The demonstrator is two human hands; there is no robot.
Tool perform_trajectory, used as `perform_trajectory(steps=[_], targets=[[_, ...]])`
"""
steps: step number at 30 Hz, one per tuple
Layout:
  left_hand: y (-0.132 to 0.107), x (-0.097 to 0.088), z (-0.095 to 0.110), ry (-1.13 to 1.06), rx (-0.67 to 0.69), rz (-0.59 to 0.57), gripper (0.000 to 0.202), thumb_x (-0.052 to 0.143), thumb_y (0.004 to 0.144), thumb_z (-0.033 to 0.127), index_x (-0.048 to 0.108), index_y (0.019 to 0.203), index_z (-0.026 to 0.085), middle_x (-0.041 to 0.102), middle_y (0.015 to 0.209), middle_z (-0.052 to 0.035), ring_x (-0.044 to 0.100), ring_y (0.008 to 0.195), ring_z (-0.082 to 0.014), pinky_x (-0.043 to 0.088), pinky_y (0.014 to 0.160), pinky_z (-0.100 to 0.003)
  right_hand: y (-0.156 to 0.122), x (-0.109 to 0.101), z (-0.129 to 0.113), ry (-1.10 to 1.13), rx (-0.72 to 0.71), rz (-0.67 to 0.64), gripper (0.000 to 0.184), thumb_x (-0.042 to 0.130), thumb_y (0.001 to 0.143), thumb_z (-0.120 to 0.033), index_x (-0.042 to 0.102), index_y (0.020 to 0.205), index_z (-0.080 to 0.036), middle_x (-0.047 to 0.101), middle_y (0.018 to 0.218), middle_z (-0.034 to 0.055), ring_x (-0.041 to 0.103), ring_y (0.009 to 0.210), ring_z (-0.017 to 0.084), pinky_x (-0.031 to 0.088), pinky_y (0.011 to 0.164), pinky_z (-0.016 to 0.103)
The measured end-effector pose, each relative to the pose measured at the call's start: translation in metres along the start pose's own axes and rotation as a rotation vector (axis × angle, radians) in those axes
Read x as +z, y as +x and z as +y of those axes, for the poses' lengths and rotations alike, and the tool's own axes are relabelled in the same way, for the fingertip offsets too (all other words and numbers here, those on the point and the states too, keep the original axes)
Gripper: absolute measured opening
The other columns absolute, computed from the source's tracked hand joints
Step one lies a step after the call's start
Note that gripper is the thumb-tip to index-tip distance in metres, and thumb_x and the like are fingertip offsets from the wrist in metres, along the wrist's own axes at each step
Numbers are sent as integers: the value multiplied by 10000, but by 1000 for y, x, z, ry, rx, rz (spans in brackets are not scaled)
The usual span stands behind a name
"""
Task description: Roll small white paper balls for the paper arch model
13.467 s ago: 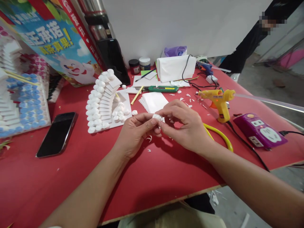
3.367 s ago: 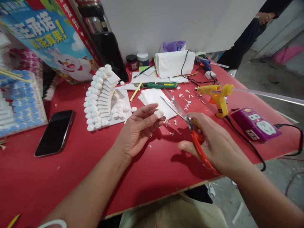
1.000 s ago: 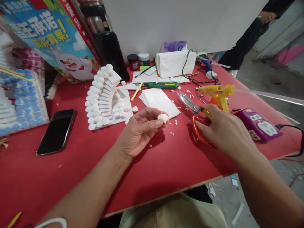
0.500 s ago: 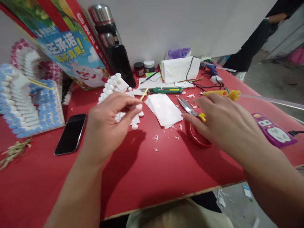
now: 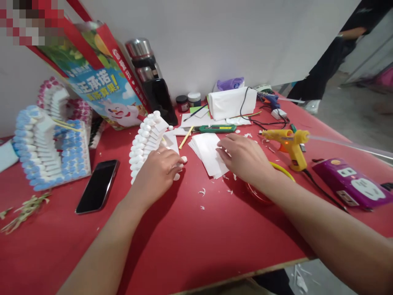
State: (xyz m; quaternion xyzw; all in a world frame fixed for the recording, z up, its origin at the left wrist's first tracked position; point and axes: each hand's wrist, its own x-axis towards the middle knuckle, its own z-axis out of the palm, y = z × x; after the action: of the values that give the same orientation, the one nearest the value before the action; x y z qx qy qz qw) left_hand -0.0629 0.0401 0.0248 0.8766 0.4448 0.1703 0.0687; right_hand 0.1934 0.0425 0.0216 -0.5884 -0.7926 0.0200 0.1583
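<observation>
Centrally, white stepped foam model (image 5: 147,141): left hand (image 5: 156,174) curled at its base, grip unclear — right hand (image 5: 244,157) spread flat, steadying white paper stack (image 5: 208,151) beside it

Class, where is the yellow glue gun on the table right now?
The yellow glue gun stands at right, between the right hand and the purple power strip.

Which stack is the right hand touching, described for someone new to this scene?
On the red table, look between the white stepped model and the yellow glue gun. There the right hand rests on a fanned stack of white sheets. Unlike the upright white tissue pack behind, it lies flat.
</observation>
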Motion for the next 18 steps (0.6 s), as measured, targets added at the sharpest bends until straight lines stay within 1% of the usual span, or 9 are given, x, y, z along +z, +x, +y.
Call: perform_trajectory(steps=[2, 4, 5, 7, 9, 11, 13, 16, 18], targets=[[-2, 3, -3, 29, 8, -14, 189, 545, 986, 193, 734, 995, 182, 763, 997, -79, 637, 1005, -277, 439, 902, -436, 5, 5, 10, 128, 25, 11, 168, 552, 939, -161, 715, 971, -141, 705, 989, 112, 613, 806, 200, 372, 677, 314], [-3, 6, -4, 35, 9, -12, 220, 530, 984, 189, 744, 1038, 187, 762, 1004, -82, 634, 1009, -283, 438, 900, -442, 9, 8, 16, 257, 34, -57, 124, 625, 901, -240, 696, 951, -150, 696, 960, 89, 611, 805, 192, 409, 712, 308], [-3, 7, -5, 37, 8, -6, 228, 529, 983, 193, 749, 1044, 190, 760, 1007, -85, 631, 1007, -286, 437, 893, -444, 10, 8, 17, 287, 24, -111, 161, 665, 874, -297, 686, 945, -154, 687, 955, 86, 609, 814, 197, 419, 717, 309], [-4, 7, -6, 43, 4, 7, 224, 537, 977, 207, 759, 1009, 195, 753, 1003, -89, 625, 997, -294, 434, 879, -449, 10, 8, 16, 276, -16, -204, 227, 702, 822, -358, 670, 933, -162, 665, 960, 90, 599, 828, 210, 426, 706, 314], [-4, 6, -6, 30, 3, 11, 223, 540, 977, 210, 761, 944, 204, 748, 1002, -88, 619, 989, -292, 430, 887, -456, 9, 8, 13, 243, -55, -243, 160, 675, 806, -302, 661, 897, -171, 648, 961, 89, 585, 804, 201, 424, 692, 311], [-5, 4, -7, -15, 3, 13, 224, 544, 979, 214, 755, 901, 213, 747, 1011, -78, 621, 992, -281, 430, 912, -455, 8, 9, 10, 251, -71, -251, 53, 610, 801, -204, 649, 825, -176, 645, 920, 78, 574, 759, 181, 418, 681, 307], [-6, 3, -6, -60, -1, 33, 209, 558, 979, 228, 752, 902, 219, 750, 1031, -69, 631, 1005, -270, 434, 927, -441, 9, 10, 9, 282, -71, -248, 69, 570, 780, -150, 628, 758, -178, 650, 873, 69, 567, 729, 171, 412, 672, 308], [-7, 1, -4, -96, -29, 96, 179, 583, 979, 273, 753, 960, 220, 753, 1054, -69, 650, 1020, -262, 450, 930, -416, 11, 12, 12, 361, -57, -209, 77, 552, 754, -151, 608, 714, -183, 660, 837, 61, 553, 699, 164, 406, 644, 311], [-8, 0, -1, -137, -73, 156, 194, 573, 990, 292, 753, 989, 221, 753, 1067, -68, 658, 1040, -253, 461, 950, -402, 12, 13, 15, 424, -20, -185, 63, 556, 740, -167, 605, 705, -188, 661, 807, 48, 552, 682, 159, 407, 624, 306]])
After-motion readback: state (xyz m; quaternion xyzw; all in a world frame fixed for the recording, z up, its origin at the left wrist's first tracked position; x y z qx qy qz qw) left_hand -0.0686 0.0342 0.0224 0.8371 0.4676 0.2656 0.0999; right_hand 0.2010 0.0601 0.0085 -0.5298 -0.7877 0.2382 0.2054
